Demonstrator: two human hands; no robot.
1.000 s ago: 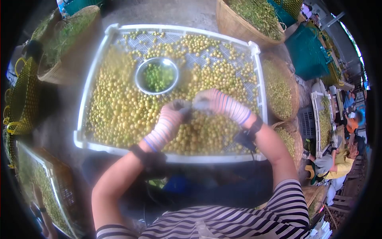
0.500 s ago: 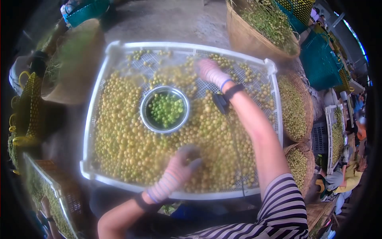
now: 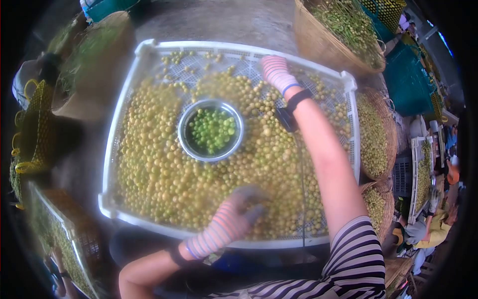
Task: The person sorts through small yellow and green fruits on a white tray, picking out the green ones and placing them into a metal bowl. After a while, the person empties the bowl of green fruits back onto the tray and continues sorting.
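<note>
A white mesh tray point(image 3: 144, 229) holds a wide spread of small round yellow-green fruits point(image 3: 154, 164). Among them stands a round metal-rimmed bowl point(image 3: 240, 142) with greener fruits point(image 3: 211, 129) inside. My left hand point(image 3: 231, 214), in a striped glove with grey fingertips, is low over the fruits near the tray's front side; thumb and fingers are apart, slightly blurred, with no held object visible. At the tray's far side is my right hand point(image 3: 277, 72), in the same kind of glove, close to the back rim. Its fingers point away and are hidden.
A black device point(image 3: 285, 119) hangs by the right wrist, its cable crossing the tray. Wicker baskets of fruit point(image 3: 373, 139) line the right side. A large basket of stems point(image 3: 318, 40) stands behind, near teal baskets point(image 3: 408, 79). Other people point(image 3: 438, 229) sit at right.
My right hand has moved away from me, out of the loose fruits to the far rim. My left hand has shifted slightly right over the fruits. The view has tilted a little.
</note>
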